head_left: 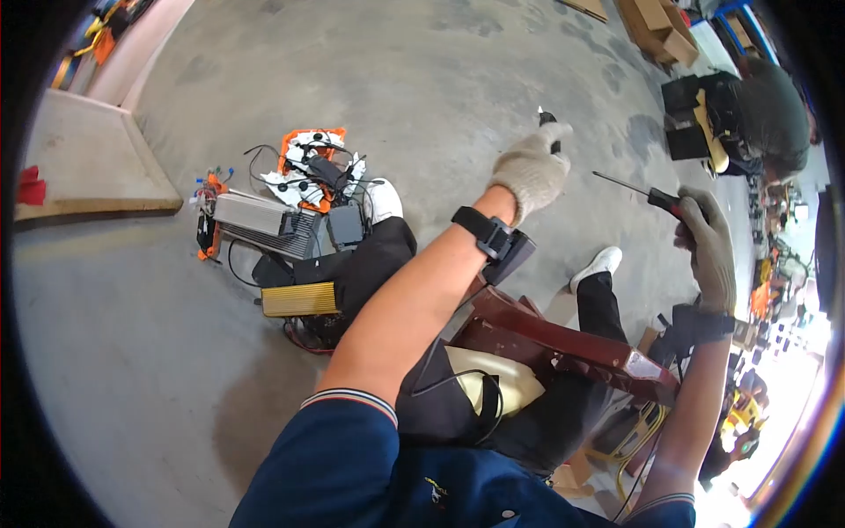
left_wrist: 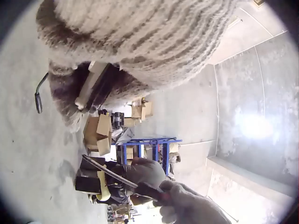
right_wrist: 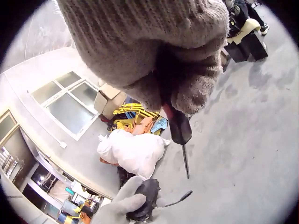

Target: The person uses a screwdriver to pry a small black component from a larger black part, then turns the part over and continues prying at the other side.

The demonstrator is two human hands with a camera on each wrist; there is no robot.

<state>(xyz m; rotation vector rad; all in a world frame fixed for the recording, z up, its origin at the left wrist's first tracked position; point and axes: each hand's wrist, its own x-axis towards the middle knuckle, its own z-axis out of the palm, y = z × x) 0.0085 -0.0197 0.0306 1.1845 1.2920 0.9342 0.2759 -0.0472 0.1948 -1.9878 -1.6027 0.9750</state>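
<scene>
My left hand (head_left: pixel 532 172), in a knitted pale glove, grips a small black part (right_wrist: pixel 144 199) with a short cable (right_wrist: pixel 177 199) sticking out of it. Its exact kind is hidden by the fingers. In my gloved right hand (head_left: pixel 711 251) is a screwdriver (head_left: pixel 666 203) with a red and black handle, held by that handle. The thin shaft points left, towards the left hand, with a gap between its tip and the black part. Both hands are raised in front of me, above a dark red wooden piece (head_left: pixel 546 334) between my legs.
On the floor at left lie a silver finned box (head_left: pixel 255 211), a gold finned box (head_left: pixel 299 299) and an orange-and-white wired assembly (head_left: pixel 315 167). Another person (head_left: pixel 773 119) bends over at the right. Cardboard boxes (head_left: pixel 656 26) stand behind. A pale board (head_left: pixel 97 154) edges the far left.
</scene>
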